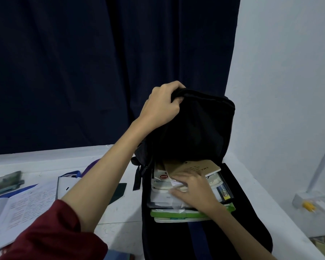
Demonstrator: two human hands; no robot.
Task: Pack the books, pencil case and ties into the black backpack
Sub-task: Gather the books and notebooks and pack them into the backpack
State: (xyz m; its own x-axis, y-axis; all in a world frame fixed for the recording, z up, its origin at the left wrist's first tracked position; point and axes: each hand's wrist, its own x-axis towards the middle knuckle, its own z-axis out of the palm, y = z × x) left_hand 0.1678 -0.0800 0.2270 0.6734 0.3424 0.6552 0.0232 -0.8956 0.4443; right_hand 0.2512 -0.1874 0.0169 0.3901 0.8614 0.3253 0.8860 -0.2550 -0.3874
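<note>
The black backpack (199, 128) lies open on the white table (120, 209) at centre right. My left hand (163, 104) grips the top edge of its raised flap and holds it up. Inside lies a stack of books (193, 212), with green and white covers and a brown notebook (195, 167) on top. My right hand (193, 188) rests on the stack, fingers curled over white paper there. An open book (24, 207) lies at the left. A pencil case (5, 180) sits at the far left edge. A dark green tie (118, 192) lies flat left of the backpack.
A dark blue curtain (83, 72) hangs behind the table and a white wall (289, 91) stands to the right. A white box with yellow parts (308, 203) sits at the right edge. A purple strap and a white bag (69, 182) lie behind the open book.
</note>
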